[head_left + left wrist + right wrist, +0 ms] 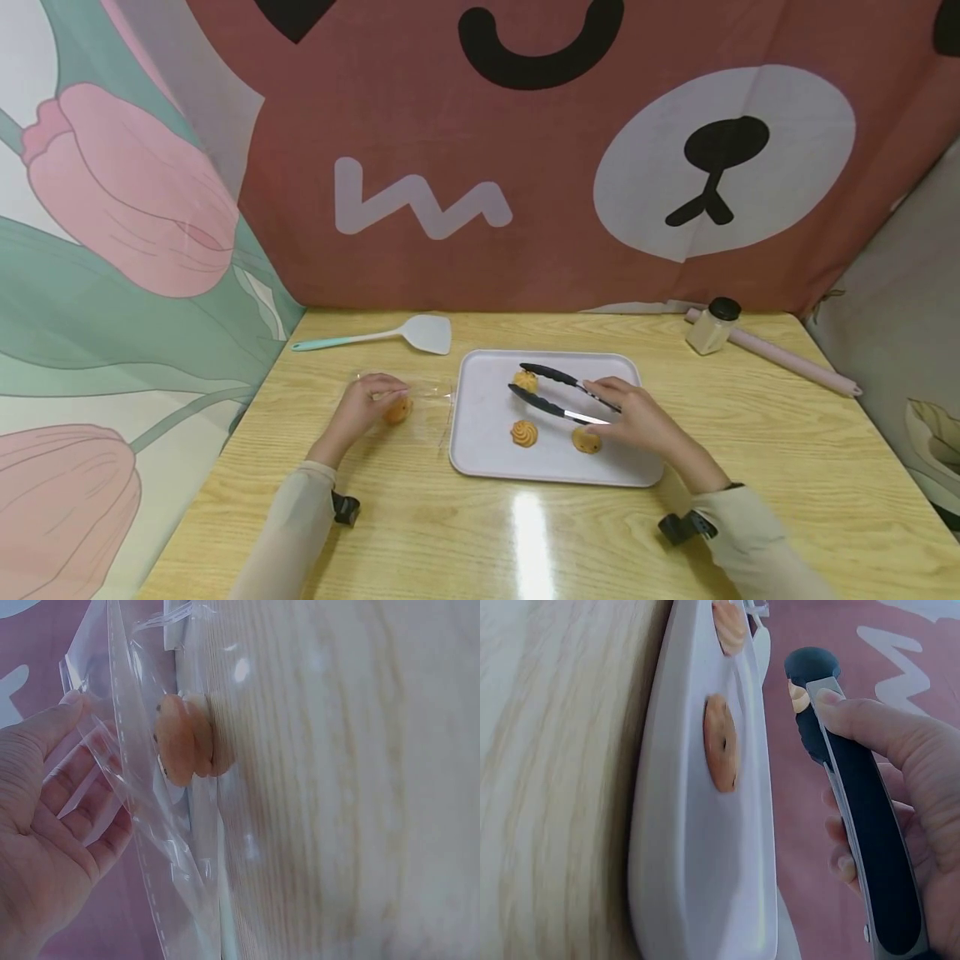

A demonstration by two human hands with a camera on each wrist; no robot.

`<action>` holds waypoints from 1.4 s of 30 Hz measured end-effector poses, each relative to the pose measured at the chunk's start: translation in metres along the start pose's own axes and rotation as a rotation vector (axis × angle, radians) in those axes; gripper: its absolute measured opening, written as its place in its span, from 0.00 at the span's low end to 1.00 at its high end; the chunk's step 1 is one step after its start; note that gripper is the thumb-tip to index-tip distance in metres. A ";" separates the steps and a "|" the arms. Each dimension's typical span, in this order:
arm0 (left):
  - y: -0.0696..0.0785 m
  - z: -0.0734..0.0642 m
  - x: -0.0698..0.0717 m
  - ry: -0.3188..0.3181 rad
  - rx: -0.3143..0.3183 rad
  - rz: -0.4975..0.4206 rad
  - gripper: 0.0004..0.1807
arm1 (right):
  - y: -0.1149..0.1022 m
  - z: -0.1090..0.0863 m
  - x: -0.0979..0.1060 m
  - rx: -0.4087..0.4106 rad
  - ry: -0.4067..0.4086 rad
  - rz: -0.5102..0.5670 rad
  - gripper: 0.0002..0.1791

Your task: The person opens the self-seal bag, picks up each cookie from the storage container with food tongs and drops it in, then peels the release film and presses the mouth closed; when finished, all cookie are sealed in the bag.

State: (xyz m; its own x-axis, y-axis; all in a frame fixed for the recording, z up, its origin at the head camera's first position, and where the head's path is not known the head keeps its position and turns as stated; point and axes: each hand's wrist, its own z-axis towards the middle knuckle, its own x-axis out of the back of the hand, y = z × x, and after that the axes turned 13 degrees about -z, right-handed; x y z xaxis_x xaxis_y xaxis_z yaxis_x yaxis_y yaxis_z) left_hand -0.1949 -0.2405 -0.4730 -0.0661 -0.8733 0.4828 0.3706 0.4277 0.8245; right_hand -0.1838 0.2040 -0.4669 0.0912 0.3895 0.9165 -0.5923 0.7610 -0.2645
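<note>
My left hand [369, 402] pinches the upper edge of a clear plastic bag [169, 855] lying on the table, thumb on one side of the film and fingers on the other. Inside the bag are cookies [176, 742], the nearer one dotted with dark chips. With my right hand [633, 421] I grip black-and-steel tongs [546, 403] over a white tray [480, 458]. Between the spread tong tips is a swirled cookie [526, 382]. Another swirled cookie [523, 433] and a chip-dotted cookie [587, 440] lie on the tray's near half.
Behind the bag lies a white spatula [427, 333] with a mint handle. At the back right, a black-lidded jar [711, 329] stands against a pale pink rolling pin [795, 360]. A printed cloth [555, 275] hangs along the table's far edge.
</note>
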 end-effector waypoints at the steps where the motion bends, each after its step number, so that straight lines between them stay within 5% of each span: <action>1: 0.000 0.000 0.000 -0.001 -0.001 0.000 0.07 | -0.002 0.001 -0.001 0.000 -0.010 0.002 0.38; 27: 0.001 -0.001 0.000 0.015 -0.026 0.025 0.07 | -0.055 0.044 -0.023 0.135 -0.149 0.040 0.38; 42: 0.000 -0.001 0.002 0.020 -0.026 0.026 0.06 | -0.071 0.059 -0.026 0.067 -0.297 0.110 0.40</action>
State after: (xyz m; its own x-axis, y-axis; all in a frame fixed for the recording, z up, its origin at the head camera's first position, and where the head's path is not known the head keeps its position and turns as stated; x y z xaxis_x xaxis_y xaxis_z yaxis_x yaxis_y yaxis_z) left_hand -0.1943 -0.2420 -0.4719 -0.0377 -0.8663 0.4980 0.3963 0.4446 0.8033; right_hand -0.1912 0.1091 -0.4542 -0.2080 0.2917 0.9336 -0.6378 0.6832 -0.3556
